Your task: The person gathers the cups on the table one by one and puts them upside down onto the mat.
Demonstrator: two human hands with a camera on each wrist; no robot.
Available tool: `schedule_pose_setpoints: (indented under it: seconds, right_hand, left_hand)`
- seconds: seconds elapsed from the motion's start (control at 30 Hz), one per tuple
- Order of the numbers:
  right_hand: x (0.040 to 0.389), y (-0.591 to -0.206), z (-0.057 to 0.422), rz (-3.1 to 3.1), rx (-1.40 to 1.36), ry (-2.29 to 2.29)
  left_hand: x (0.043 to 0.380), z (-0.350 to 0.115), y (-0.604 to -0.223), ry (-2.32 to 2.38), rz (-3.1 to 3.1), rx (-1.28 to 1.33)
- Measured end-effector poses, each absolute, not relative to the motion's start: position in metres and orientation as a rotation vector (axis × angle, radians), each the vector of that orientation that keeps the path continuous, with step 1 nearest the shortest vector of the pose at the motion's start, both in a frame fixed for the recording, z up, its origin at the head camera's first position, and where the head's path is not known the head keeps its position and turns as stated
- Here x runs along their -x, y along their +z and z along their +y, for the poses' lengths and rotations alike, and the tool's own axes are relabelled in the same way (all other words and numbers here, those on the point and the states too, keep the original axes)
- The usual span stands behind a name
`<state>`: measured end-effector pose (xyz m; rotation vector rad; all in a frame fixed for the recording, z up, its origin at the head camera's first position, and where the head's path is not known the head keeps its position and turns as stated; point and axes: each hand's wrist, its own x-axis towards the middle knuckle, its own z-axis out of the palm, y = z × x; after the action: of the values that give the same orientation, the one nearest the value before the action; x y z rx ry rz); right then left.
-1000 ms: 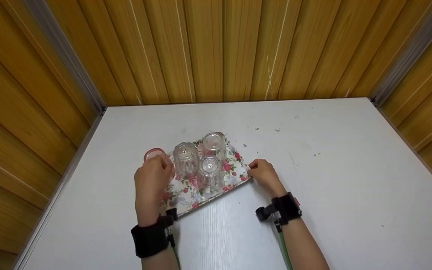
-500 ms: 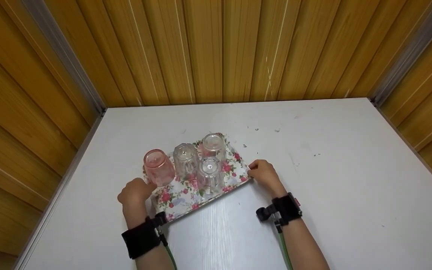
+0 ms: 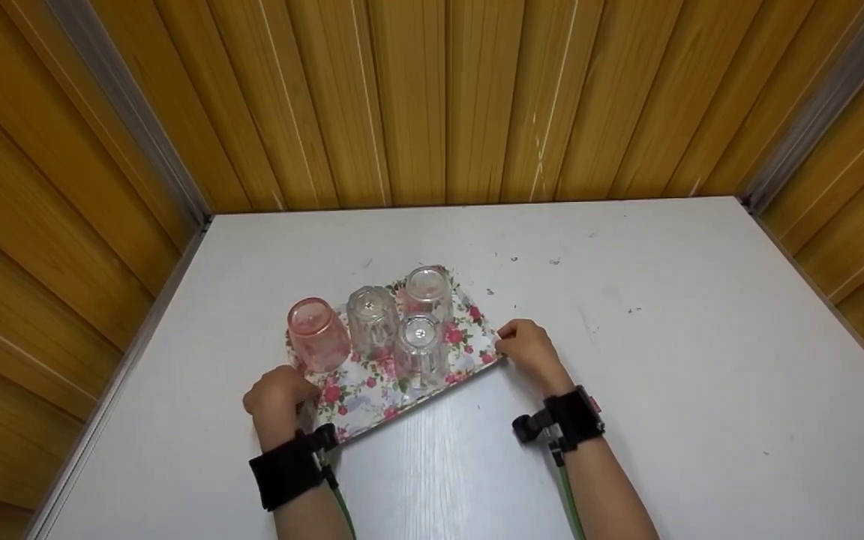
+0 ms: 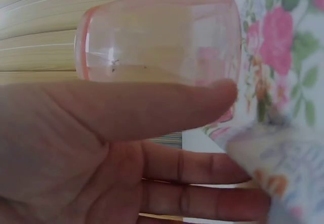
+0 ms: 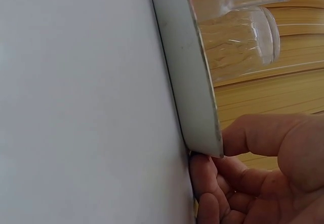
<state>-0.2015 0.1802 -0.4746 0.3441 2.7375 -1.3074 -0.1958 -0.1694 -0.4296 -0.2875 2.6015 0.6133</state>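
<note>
A floral tray (image 3: 372,397) lies at an angle on the white table. Upside down on it stand a pink glass (image 3: 318,337) at the left, and three clear ones: a faceted glass (image 3: 372,322), a rear glass (image 3: 428,289) and a front glass (image 3: 421,352). My left hand (image 3: 276,394) is at the tray's left edge; in the left wrist view its fingers (image 4: 202,204) extend straight to the tray's side, while the thumb (image 4: 167,105) overlaps the pink glass. With thumb and fingers, my right hand (image 5: 263,168) pinches the tray's right corner.
White tabletop (image 3: 664,360) surrounds the tray, with small dark marks behind and to its right. Wood-patterned panels (image 3: 477,97) wall the table at the back and both sides. Each wrist carries a black strap (image 3: 573,416) with a green cable.
My left hand has let go of the pink glass, moved down-left, then shifted slightly right to the tray's left edge. The right hand stays at its corner.
</note>
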Motion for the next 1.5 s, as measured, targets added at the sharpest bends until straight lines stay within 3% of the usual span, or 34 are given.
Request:
schedule_pose_setpoints:
  seconds: [0.8, 1.5]
  right_hand:
    - [0.208, -0.474, 0.183, 2.757, -0.267, -1.245]
    - [0.211, -0.470, 0.187, 2.775, -0.192, -0.970]
  left_hand:
    - [0.188, -0.164, -0.438, 0.672, 2.487, 0.263]
    - [0.190, -0.153, -0.442, 0.555, 2.781, 0.198]
